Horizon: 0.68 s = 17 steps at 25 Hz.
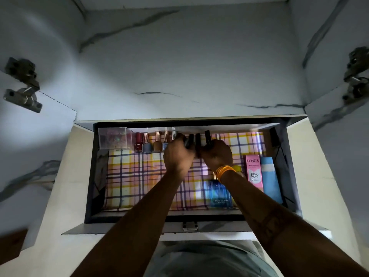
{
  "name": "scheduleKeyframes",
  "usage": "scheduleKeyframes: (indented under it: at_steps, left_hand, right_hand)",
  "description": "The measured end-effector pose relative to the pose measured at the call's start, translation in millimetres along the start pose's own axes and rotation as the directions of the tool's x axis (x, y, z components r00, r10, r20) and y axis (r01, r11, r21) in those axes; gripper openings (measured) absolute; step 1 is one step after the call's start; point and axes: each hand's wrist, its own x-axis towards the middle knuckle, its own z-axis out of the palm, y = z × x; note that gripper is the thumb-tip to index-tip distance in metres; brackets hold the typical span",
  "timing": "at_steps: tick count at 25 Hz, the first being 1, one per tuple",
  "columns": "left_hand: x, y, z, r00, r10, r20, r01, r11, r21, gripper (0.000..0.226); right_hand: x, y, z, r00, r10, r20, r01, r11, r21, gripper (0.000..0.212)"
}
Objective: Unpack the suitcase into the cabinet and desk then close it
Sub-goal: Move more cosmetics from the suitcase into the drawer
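An open dark-walled drawer [90, 176] sits pulled out below a white marbled cabinet [189, 66]. A checked pink, yellow and purple liner [139, 176] covers the drawer floor.

Contents, back row, left to right: a clear plastic box [114, 138] holding small items too blurred to identify; a row of nail polish bottles [148, 144] standing upright, touching one another; several slim black cosmetic tubes [207, 136] standing upright.

Contents, right side: a pink boxed BB cream carton [253, 171] lies just beside a light blue and white tube [269, 176]. A blue perfume box [219, 194] lies near the front, partly covered by the right forearm. A yellow object [237, 168] behind the wrist is mostly hidden.

The left hand [178, 154] is curled around one black tube at the end of the bottle row. The right hand [216, 154], with orange bangles [224, 171] at the wrist, grips the other black tubes. The fingertips of both hands are hidden behind the knuckles.

The suitcase is out of frame.
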Motion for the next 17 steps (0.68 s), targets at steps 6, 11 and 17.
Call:
scheduleKeyframes:
  at_steps: [6, 11, 17]
  left_hand:
    - [0.1, -9.3, 7.9, 0.998, -0.031, 0.061, 0.029, 0.999, 0.034, 0.021]
    - [6.4, 0.1, 13.0, 0.999, -0.022, 0.031, 0.023, 0.998, -0.05, 0.021]
    - [-2.7, 32.7, 17.1, 0.993, -0.086, -0.077, 0.059, 0.954, -0.295, 0.03]
  right_hand:
    - [3.4, 0.6, 8.0, 0.997, -0.069, -0.029, 0.07, 0.997, 0.021, 0.031]
    - [2.1, -0.9, 7.0, 0.994, -0.103, -0.047, 0.109, 0.983, 0.145, 0.04]
    - [0.4, 24.6, -14.0, 0.981, -0.074, -0.177, 0.086, 0.994, 0.062, 0.025]
